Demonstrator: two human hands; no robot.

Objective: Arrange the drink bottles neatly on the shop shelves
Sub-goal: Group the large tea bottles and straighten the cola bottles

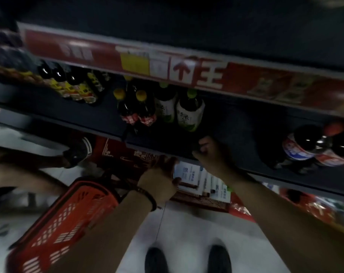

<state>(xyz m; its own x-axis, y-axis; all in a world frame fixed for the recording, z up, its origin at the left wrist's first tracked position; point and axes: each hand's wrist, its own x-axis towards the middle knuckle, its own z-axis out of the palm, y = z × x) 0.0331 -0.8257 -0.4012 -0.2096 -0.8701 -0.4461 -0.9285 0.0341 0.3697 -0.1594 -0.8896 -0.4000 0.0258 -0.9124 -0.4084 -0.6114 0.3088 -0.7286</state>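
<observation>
Dark shelf (236, 131) carries 2 cola bottles (137, 110) beside 2 green-capped bottles (189, 113).

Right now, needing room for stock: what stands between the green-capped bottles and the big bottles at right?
Nothing: head view shows bare shelf between green-capped bottles and big bottles.

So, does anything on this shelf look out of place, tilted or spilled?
Nothing looks spilled or broken. The spacing is uneven, though: the green-capped bottles stand right beside the yellow-capped cola bottles, while the large dark bottles sit far to the right, with bare shelf between. The blur could hide small damage.
</observation>
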